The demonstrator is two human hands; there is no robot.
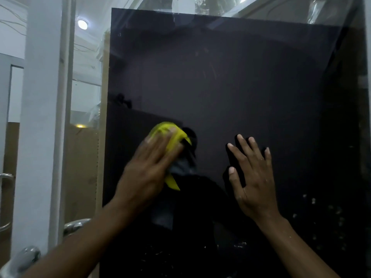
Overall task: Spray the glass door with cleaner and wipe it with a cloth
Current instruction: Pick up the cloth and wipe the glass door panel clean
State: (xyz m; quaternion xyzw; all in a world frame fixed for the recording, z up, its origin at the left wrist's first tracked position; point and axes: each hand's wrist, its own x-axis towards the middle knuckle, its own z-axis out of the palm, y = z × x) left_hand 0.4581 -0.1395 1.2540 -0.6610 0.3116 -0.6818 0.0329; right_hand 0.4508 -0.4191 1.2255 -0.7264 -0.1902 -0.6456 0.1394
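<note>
The glass door (230,81) fills most of the view, dark behind the pane, with reflections of me in it. My left hand (148,165) presses a yellow cloth (170,135) flat against the glass at lower centre-left, fingers straight; the hand is motion-blurred. To its right, my right hand (253,177) rests flat on the pane with fingers spread and holds nothing. White droplets or specks (321,217) dot the glass at the lower right. No spray bottle is in view.
A white door frame (42,117) runs down the left side. Curved metal door handles (76,225) sit at the lower left. Brown cardboard (80,167) stands behind the glass on the left, and a ceiling light (82,24) shines at top left.
</note>
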